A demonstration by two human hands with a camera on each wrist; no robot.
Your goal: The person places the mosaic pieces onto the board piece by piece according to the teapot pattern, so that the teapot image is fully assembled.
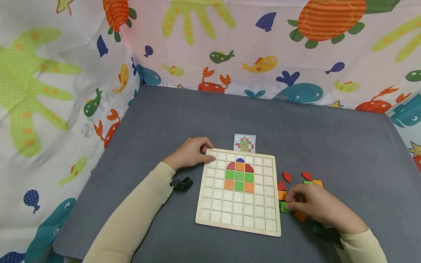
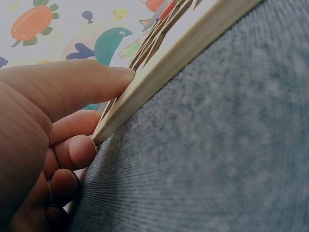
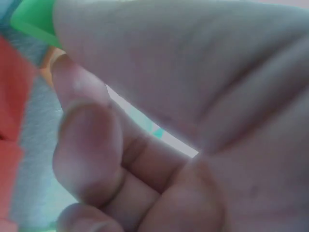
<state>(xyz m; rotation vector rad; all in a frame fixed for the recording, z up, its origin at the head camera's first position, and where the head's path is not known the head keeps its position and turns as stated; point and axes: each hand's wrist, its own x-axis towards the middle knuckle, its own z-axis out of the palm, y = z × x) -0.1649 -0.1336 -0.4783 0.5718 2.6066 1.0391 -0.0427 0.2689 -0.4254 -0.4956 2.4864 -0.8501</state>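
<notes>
My left hand [image 1: 194, 151] holds the wooden grid board [image 1: 204, 204] at its far left corner. Its thumb [image 2: 111, 79] lies on the rim, the other fingers curled at the side. Several coloured pieces lie in the upper middle of the grid: a blue half-round [image 1: 240, 160], red quarter-rounds [image 1: 231, 166], and orange [image 1: 228, 184] and green [image 1: 239, 176] squares. Right of the board, my right hand [image 1: 317, 204] has its thumb and curled forefinger at a green square block [image 1: 283, 207]. In the right wrist view the thumb tip touches this green block [image 3: 36, 21].
Around my right hand lie loose red quarter-round pieces [image 1: 287, 177], orange blocks [image 1: 281, 195] and another green block [image 1: 308, 182]. A small pattern card [image 1: 245, 142] lies behind the board's far edge. Grey cloth [image 1: 177, 113] covers the table, with a sea-animal curtain [image 1: 184, 78] behind and at left.
</notes>
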